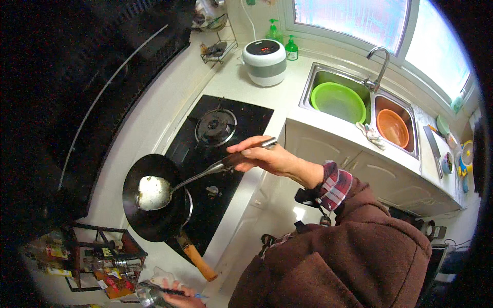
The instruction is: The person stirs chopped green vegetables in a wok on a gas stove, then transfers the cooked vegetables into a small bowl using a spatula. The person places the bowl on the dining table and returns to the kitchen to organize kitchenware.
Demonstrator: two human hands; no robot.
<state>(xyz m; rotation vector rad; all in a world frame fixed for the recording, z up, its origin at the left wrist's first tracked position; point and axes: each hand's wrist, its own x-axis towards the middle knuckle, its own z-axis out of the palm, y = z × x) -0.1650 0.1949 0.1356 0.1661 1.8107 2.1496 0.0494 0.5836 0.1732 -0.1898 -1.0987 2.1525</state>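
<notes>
My right hand (pixel 265 154) grips the handle of a metal wok spatula (pixel 196 175). Its broad blade (pixel 154 193) is over the inside of a dark wok (pixel 134 219). The wok sits on the near burner of a black glass gas hob (pixel 235 134), its wooden handle (pixel 200 263) pointing towards the bottom of the picture. At the bottom edge, my left hand (pixel 183 298) is partly cut off and blurred. Its fingers are around a shiny rounded object with a dark bar (pixel 152 294), whose exact kind I cannot tell.
A rack of bottles and jars (pixel 111 261) stands beside the wok. A range hood (pixel 115 77) overhangs the left side. Beyond the free burner (pixel 215 127) stands a white rice cooker (pixel 265 63). The double sink holds a green basin (pixel 339 102) and an orange basin (pixel 393 129); a cleaver (pixel 432 142) lies farther right.
</notes>
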